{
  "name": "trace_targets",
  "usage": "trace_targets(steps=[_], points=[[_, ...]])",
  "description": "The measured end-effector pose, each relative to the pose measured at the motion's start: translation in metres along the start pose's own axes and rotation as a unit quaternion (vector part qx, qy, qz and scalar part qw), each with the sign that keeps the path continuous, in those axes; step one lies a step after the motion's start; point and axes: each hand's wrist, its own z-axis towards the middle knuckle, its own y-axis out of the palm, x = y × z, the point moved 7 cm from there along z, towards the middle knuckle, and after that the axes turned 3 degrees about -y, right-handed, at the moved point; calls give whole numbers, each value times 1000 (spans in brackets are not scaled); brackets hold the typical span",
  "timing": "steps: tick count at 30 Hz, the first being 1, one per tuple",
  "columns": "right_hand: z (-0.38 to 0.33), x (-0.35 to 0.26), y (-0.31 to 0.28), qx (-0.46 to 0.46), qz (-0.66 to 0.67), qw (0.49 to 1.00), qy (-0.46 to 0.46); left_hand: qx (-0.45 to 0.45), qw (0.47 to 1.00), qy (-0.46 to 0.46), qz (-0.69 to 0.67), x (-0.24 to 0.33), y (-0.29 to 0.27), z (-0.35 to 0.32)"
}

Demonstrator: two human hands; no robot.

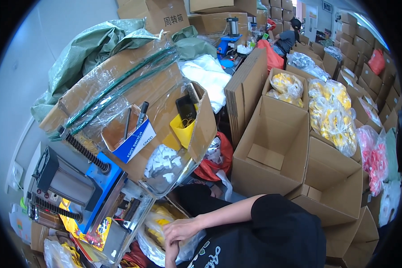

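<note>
My right hand reaches in from the right with its fingers curled closed; anything in them is hidden. Just below it, partly cut by the lower edge, my left hand meets the right, its fingers mostly out of sight. Both hands are over a clear plastic bag that holds yellow pieces. Beside them on the left stands a blue bench press with a grey cylinder and black springs. Above the bag, small white plastic parts lie heaped in a clear-lined tray.
A blue-and-white box holds pens, next to a yellow holder with scissors and a dark device. Open cardboard cartons stand on the right, near bags of yellow pieces. Another person sits far back.
</note>
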Motion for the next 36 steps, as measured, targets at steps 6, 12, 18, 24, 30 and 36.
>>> trace_targets(steps=[6,12,18,24,30,36], points=[[-19,49,-8,19,-68,993,91,-86,989,-96,-70,11,10,10],[-28,63,-4,49,-129,975,174,62,984,-119,-115,0,-7,7],[-19,55,5,66,-23,962,265,66,936,-156,-308,-16,-35,11],[-2,24,32,-1,-61,998,30,-47,985,-105,-125,-14,-44,1],[-12,134,79,-122,236,942,204,-71,982,38,173,24,-17,-1],[-48,167,94,-126,405,847,321,198,947,119,223,52,-5,-4]])
